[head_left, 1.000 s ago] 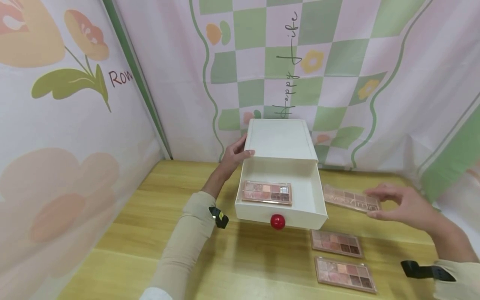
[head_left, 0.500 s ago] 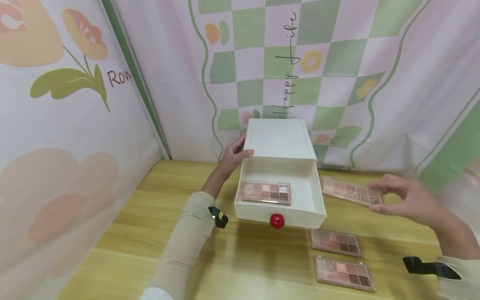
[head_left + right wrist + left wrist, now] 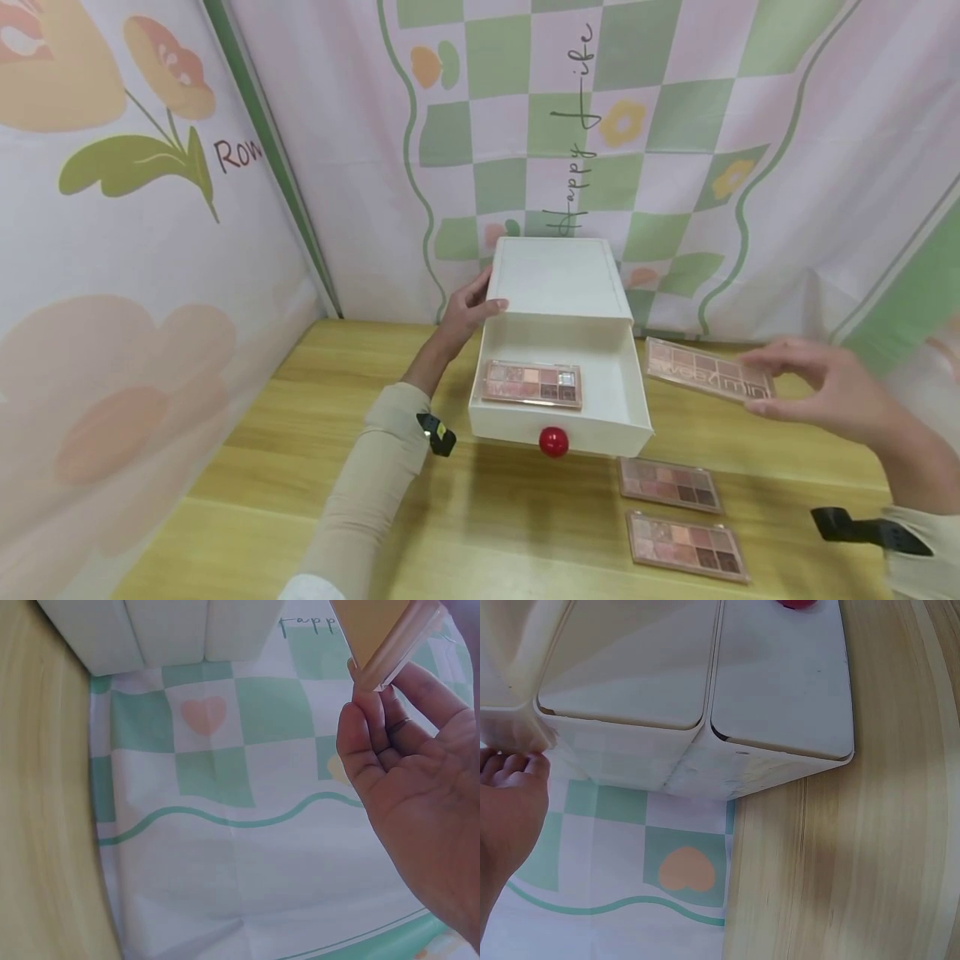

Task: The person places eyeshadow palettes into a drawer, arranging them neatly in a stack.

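Right grip point(image 3: 840, 393) pinches palette point(image 3: 705, 369) by end; left grip point(image 3: 467, 317) clamped on drawer unit point(image 3: 558, 279), some fingertips hidden.

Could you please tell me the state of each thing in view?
Top drawer: pulled open
Middle drawer: shut
Bottom drawer: shut
Palette in top drawer: closed
Held palette: closed, raised
Farther loose palette: closed, lying flat
Nearer loose palette: closed, lying flat
Left hand: gripping the cabinet
Right hand: pinching the held palette

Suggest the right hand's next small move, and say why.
Probably carry the held palette over the open drawer: the right hand pinches it just beside, another palette lies inside with room to its right, and the left hand holds the cabinet.
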`<state>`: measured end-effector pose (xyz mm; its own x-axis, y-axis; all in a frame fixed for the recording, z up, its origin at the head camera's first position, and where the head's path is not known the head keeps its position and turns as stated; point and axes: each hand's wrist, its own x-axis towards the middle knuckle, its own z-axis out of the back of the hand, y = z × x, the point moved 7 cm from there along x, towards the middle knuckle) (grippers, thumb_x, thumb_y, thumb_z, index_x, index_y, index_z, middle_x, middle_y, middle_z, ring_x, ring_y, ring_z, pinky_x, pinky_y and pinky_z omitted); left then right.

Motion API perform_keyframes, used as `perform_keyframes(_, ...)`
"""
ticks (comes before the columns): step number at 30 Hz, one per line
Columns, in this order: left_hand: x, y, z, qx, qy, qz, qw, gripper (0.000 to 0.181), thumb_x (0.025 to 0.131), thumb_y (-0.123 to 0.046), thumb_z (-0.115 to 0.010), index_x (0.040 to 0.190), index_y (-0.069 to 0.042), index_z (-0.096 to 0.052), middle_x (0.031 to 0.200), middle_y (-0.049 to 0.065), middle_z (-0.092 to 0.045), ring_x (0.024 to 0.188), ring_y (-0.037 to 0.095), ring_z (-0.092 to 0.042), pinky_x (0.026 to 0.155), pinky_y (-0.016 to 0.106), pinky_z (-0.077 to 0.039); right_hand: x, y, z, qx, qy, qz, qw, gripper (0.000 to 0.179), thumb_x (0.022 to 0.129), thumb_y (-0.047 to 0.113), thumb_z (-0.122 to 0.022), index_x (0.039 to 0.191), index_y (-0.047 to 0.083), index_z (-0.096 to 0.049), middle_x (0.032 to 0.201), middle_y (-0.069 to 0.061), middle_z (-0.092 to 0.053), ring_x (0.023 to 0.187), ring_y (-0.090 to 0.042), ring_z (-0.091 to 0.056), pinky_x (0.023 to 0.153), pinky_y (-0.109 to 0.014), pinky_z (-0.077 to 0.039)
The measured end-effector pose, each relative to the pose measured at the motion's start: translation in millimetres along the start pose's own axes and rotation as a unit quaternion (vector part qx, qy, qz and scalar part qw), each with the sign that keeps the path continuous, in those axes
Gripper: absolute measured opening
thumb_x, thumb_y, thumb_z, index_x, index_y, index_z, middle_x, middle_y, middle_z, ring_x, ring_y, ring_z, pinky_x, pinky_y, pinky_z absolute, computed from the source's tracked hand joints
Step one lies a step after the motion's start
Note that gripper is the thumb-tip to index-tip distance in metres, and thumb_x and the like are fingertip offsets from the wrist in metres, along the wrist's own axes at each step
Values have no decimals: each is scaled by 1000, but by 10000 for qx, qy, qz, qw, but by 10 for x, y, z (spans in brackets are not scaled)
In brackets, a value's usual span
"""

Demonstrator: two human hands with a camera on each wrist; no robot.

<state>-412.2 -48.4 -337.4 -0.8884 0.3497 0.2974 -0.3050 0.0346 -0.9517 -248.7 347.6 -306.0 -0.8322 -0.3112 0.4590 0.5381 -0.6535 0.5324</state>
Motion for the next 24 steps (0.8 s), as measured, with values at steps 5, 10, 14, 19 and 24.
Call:
perform_keyframes(5,-4,-8,0,-4,-16,-1,10000,84,87,-25,-61,161,-8,-24,169,15,-26,152,33,-37,124,44,-38,36,75,6,-171,37,0,9998,57,65,-2,-88,118,3,-70,105,24,-61,98,10,-52,84,2,-34)
perform_keyframes(10,-10,-22,-9,-36,-13,-10,10000,82,88,-22,-62,161,-8,-25,169,16,-27,152,34,-38,124,45,-38,77,174,1,-236,-93,210,9995,59,60,-4,-88,116,3,-73,100,22,-64,94,7,-53,83,0,-37)
perform_keyframes(14,-9,-25,-14,-30,-1,-25,10000,81,89,-20,-61,161,-8,-25,169,16,-26,152,35,-38,124,45,-39,117,284,-16,-397,-83,607,9973,61,57,-4,-89,116,3,-73,97,21,-62,94,7,-53,82,-2,-39)
perform_keyframes(19,-6,-15,-9,3,-32,9,10000,81,89,-20,-61,161,-9,-25,169,13,-26,153,32,-36,124,43,-38,178,379,-52,-458,-6,629,9970,60,59,-1,-89,116,7,-74,96,19,-62,92,6,-53,81,-3,-40)
perform_keyframes(24,-5,-5,-2,27,-50,40,10000,83,88,-23,-62,161,-9,-25,169,13,-26,153,32,-36,125,43,-37,242,470,-117,-506,43,746,9959,60,59,1,-91,116,7,-74,97,21,-63,93,7,-53,82,-4,-40)
